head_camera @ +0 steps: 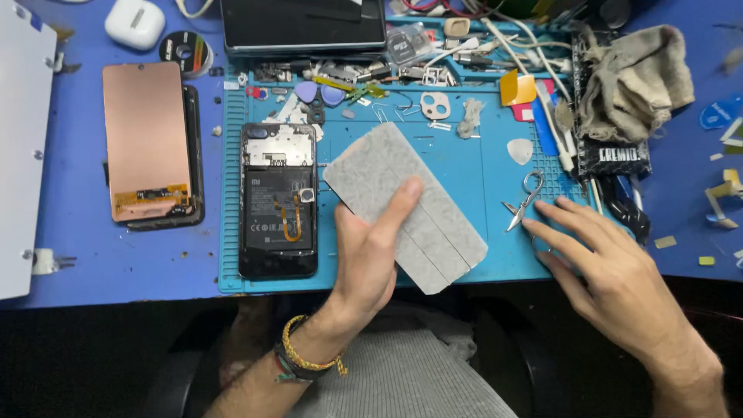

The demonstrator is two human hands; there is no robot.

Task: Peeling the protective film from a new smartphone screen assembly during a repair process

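Note:
My left hand (370,251) holds a grey rectangular sheet (387,174) with lengthwise seams, thumb on top, tilted across the blue work mat (480,166). Just left of it lies an opened phone (279,200) with its back off, battery and orange flex cable showing. My right hand (600,259) rests flat on the mat's right part, fingers spread, fingertips touching small silver scissors (525,201). Nothing is gripped in that hand.
A copper-backed phone screen (148,139) lies on the blue table at left, beside a white panel (22,147). Small parts, picks and screws crowd the mat's top edge. A grey rag (635,77), white cables, a dark device (302,23) and a white earbud case (134,22) sit further back.

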